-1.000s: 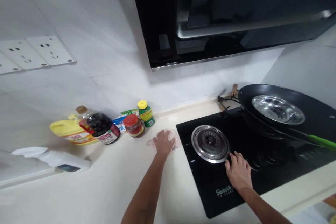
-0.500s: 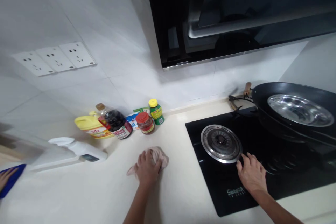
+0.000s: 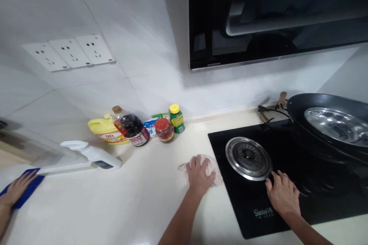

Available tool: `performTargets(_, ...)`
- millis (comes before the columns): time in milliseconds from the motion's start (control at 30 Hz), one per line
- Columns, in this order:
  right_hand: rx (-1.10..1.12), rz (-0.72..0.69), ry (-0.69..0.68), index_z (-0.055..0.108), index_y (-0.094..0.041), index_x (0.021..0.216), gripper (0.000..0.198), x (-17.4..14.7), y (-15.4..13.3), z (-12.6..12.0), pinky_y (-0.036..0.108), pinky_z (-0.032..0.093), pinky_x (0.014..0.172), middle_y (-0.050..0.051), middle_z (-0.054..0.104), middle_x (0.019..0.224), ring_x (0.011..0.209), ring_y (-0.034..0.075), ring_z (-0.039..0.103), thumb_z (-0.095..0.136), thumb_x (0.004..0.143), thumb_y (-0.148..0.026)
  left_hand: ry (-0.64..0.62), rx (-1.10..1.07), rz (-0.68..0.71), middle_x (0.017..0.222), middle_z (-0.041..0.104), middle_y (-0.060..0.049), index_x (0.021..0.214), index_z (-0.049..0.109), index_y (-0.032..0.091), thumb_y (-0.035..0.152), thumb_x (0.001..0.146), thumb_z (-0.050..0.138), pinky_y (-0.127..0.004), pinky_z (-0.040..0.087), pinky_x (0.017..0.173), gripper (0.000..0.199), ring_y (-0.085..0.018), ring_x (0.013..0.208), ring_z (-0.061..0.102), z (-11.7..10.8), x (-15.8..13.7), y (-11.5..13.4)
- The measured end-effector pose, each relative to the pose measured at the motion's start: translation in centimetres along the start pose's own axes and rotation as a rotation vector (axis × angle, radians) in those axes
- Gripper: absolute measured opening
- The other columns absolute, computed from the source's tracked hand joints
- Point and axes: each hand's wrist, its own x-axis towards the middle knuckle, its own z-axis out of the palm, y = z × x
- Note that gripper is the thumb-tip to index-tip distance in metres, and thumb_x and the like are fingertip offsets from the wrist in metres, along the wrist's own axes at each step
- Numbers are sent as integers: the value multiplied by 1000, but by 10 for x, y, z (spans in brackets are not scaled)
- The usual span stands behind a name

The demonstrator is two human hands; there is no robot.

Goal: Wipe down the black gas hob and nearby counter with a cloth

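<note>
My left hand (image 3: 199,175) presses down on a pale pink cloth (image 3: 213,166), its fingers bent over it. The cloth lies on the white countertop (image 3: 138,199), just left of the black glass cooktop (image 3: 235,206). Resting on the cooktop, my right hand (image 3: 284,193) has its fingers apart and holds nothing. Its fingertips are beside or touching the rim of the round metal burner (image 3: 248,159); which, I cannot tell.
A red-lidded jar (image 3: 164,130), green bottle (image 3: 176,118), dark sauce bottle (image 3: 132,128), yellow jug (image 3: 107,132) and white spray bottle (image 3: 97,155) line the wall. A wok (image 3: 299,111) holds a metal basin (image 3: 333,122). At left, another person's hand (image 3: 18,189) lies on a blue cloth (image 3: 30,191).
My left hand has slid the pink cloth rightward toward the cooktop, where it lies more spread out. My right hand stays by the burner. The other person's hand and blue cloth show more fully.
</note>
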Motion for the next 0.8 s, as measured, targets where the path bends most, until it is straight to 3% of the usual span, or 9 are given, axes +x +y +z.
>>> performTargets(100,8,2,-4,63,-11,129,52,0,-1,-2,60,41,111,23,58,143,138,41,50,31,103,-43,22,40,-126,157,55,-15,141,60,28,48,86,67,-64,40,114,59,-39,144,45,-10,43,-34)
performTargets(167,15,0,-2,63,-11,129,51,1,-1,-2,60,40,111,23,58,143,138,40,50,32,102,-42,32,68,-201,157,54,-16,142,59,27,47,86,65,-64,39,114,60,-39,145,44,-18,55,-54)
performTargets(300,27,5,14,64,-13,128,51,0,1,0,60,42,110,22,59,142,137,41,51,33,101,-43,38,127,-311,160,51,-13,141,61,32,52,86,65,-60,37,115,58,-38,147,41,-38,33,-87)
performTargets(400,41,3,10,64,-15,128,49,-1,2,2,62,42,109,22,60,141,137,41,51,35,100,-43,60,177,-439,158,50,-17,141,61,30,56,90,60,-65,35,114,58,-43,146,40,-57,9,-112)
performTargets(467,47,5,7,64,-15,129,49,-1,2,2,63,41,110,22,60,140,137,42,51,35,100,-43,65,191,-502,155,53,-17,142,59,29,56,93,56,-66,37,112,56,-41,142,44,-71,9,-130)
performTargets(633,41,-6,10,63,-15,128,51,-1,2,1,63,42,109,23,60,140,136,43,51,32,99,-43,40,181,-556,155,54,-11,141,57,28,53,96,57,-64,44,113,52,-35,139,50,-95,55,-171)
performTargets(800,30,11,-1,63,-13,130,52,0,2,3,62,41,110,23,59,142,138,42,49,33,99,-43,46,192,-592,150,56,-12,139,58,23,49,94,67,-59,52,111,53,-31,133,58,-100,94,-187)
